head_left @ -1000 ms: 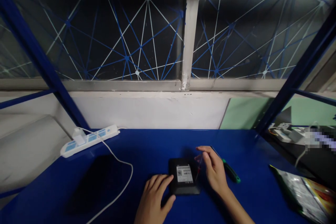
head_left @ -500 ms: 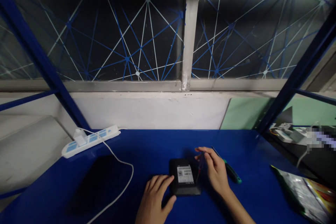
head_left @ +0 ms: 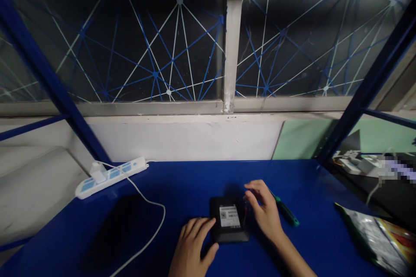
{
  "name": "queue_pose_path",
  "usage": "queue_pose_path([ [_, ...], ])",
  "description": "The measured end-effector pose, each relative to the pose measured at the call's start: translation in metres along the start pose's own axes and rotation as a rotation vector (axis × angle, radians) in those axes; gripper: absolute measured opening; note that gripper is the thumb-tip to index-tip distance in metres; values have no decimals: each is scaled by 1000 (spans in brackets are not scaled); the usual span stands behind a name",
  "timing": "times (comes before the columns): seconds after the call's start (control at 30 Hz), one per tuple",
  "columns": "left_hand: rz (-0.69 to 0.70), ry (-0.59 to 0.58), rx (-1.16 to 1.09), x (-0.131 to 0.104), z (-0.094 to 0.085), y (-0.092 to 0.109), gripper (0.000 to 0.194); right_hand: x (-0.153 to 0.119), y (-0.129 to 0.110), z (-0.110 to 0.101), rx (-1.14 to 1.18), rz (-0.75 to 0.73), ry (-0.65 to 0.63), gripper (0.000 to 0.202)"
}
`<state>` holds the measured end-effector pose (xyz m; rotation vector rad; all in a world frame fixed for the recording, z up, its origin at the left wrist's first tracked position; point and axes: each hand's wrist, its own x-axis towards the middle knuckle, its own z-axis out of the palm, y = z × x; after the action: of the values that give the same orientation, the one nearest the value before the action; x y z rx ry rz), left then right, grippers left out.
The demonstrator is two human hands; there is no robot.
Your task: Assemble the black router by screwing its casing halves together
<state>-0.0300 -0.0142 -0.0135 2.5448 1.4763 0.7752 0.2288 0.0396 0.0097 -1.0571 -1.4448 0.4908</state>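
Reference point: the black rectangular plastic device (head_left: 231,236), lying flat on the blue smooth-topped desk (head_left: 182,186), with a white printed label (head_left: 229,216) facing up. The window side is 12 o'clock.

At 8 o'clock, the left hand (head_left: 193,246) is open, palm down, fingers extended and slightly spread. Its index fingertip touches the device's near-left edge; the thumb lies near the lower corner. It grips nothing.

At 3 o'clock, the right hand (head_left: 264,210) is half open, fingers and thumb curved. A slim reddish tool (head_left: 245,213) stands between its fingertips and the device's right edge. The tool is blurred; whether the fingers grip it cannot be told.

Just beyond the right hand, also at 3 o'clock, lies a dark hand tool with a green-trimmed handle (head_left: 286,211), shaft toward 11 o'clock.

Between 9 and 10 o'clock, a long white power strip (head_left: 113,173) carries a white block-shaped plug (head_left: 98,174). A thin white cable (head_left: 164,214) curves between strip and device.

Toward 4 o'clock, well apart, lies a silver, green-edged foil bag (head_left: 377,233).
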Motion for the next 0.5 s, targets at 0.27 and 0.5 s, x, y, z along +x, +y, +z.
queue_pose_path([
  [0.27,-26,-19,-40,1,-2,1,49,-3,-2,2,56,132,51,27],
  [0.5,-21,-38,-33,0,0,0,51,-4,-5,0,126,154,21,29],
])
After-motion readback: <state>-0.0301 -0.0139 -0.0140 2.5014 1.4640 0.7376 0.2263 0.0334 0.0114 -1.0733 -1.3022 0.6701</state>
